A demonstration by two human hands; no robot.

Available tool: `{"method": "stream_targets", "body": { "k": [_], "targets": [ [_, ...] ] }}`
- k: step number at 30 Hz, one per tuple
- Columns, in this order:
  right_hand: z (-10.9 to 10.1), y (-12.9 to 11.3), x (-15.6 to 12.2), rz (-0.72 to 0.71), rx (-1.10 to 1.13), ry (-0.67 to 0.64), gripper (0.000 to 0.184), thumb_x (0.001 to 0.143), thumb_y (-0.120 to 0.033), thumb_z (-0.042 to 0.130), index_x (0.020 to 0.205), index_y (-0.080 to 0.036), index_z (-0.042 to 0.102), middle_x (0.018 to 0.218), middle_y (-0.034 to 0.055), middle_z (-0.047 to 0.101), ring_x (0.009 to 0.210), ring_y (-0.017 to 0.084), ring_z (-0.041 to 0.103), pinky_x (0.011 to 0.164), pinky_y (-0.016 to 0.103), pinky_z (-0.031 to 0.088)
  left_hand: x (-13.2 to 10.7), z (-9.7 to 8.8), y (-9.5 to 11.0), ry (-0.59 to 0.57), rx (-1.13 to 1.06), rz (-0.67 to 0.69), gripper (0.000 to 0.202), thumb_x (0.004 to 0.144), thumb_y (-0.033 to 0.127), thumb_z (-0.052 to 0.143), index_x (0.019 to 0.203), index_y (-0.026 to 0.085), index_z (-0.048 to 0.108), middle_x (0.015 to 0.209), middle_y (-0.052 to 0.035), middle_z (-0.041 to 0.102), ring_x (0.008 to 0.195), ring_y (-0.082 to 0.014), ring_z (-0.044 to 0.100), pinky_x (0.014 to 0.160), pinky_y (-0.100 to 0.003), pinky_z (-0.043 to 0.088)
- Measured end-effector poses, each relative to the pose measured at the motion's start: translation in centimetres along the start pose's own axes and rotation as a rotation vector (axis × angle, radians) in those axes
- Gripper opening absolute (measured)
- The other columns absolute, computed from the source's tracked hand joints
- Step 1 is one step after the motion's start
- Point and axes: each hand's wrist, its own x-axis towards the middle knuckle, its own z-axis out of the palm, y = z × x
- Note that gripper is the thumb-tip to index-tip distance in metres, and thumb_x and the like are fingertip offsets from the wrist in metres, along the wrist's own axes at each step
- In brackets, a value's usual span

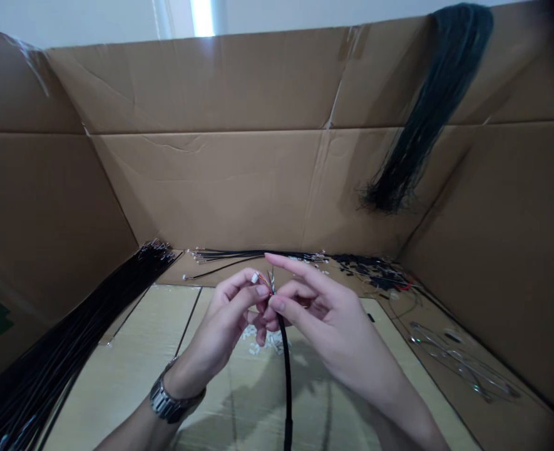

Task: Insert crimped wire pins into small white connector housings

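My left hand (227,322), with a metal watch (168,398) on its wrist, pinches a small white connector (255,277) between thumb and forefinger. My right hand (321,313) grips a black cable (286,369) near its stripped end, where thin coloured wires (268,283) fan out. Its index finger is stretched forward over the wires. The connector sits right beside the wire tips. The cable runs down toward me between my forearms.
Cardboard walls (239,188) enclose the work surface on three sides. A thick bundle of black cables (65,344) lies at the left, finished cables (253,255) at the back, another black bundle (427,119) hangs over the right wall. Small white connectors (265,341) lie under my hands. Clear wire pieces (459,363) lie right.
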Motion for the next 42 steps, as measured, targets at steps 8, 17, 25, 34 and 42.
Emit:
{"method": "stream_targets", "body": {
  "k": [8,17,25,34,42],
  "targets": [
    [0.0,-0.1,0.0,-0.028,0.014,-0.002,0.040,0.095,-0.015,0.059,0.131,-0.032,0.059,0.076,-0.0063,0.070,0.068,0.007,0.069,0.067,0.016,0.059,-0.1,-0.1,0.3,0.025,0.193,0.142,0.017,0.089,0.026,0.070,0.079,0.015,0.061,0.060,0.0015,0.064,0.050,-0.0075,0.058,0.044,-0.014,0.049],
    [-0.1,0.2,0.1,-0.022,-0.183,0.015,0.041,0.096,-0.022,0.059,0.136,-0.033,0.056,0.077,-0.0050,0.067,0.069,0.008,0.068,0.067,0.018,0.058,-0.1,0.0,0.8,0.091,0.423,0.202,0.018,0.086,0.029,0.070,0.079,0.014,0.064,0.061,0.0013,0.061,0.050,-0.0095,0.058,0.047,-0.018,0.051],
    [-0.3,-0.1,-0.1,-0.146,-0.467,-0.022,0.039,0.095,-0.017,0.055,0.127,-0.038,0.061,0.075,-0.0067,0.064,0.065,0.008,0.064,0.061,0.017,0.053,-0.1,-0.1,1.2,0.061,0.436,0.157,0.015,0.085,0.026,0.070,0.077,0.014,0.066,0.060,0.0023,0.062,0.049,-0.0079,0.058,0.049,-0.017,0.053],
    [-0.1,-0.1,0.0,-0.192,-0.451,0.008,0.035,0.094,-0.014,0.056,0.122,-0.033,0.062,0.075,-0.0060,0.066,0.066,0.009,0.066,0.060,0.017,0.054,-0.3,0.1,1.5,0.089,0.457,0.160,0.018,0.086,0.029,0.067,0.078,0.013,0.068,0.059,0.0005,0.062,0.050,-0.0094,0.058,0.048,-0.018,0.054],
    [-0.3,0.3,0.0,-0.231,-0.506,0.070,0.031,0.093,-0.017,0.060,0.121,-0.029,0.068,0.079,-0.0034,0.071,0.068,0.011,0.068,0.063,0.021,0.057,-0.1,0.3,1.5,0.095,0.387,0.176,0.014,0.084,0.027,0.071,0.085,0.013,0.070,0.060,0.0005,0.064,0.048,-0.0095,0.060,0.047,-0.018,0.056]
  ]
}}
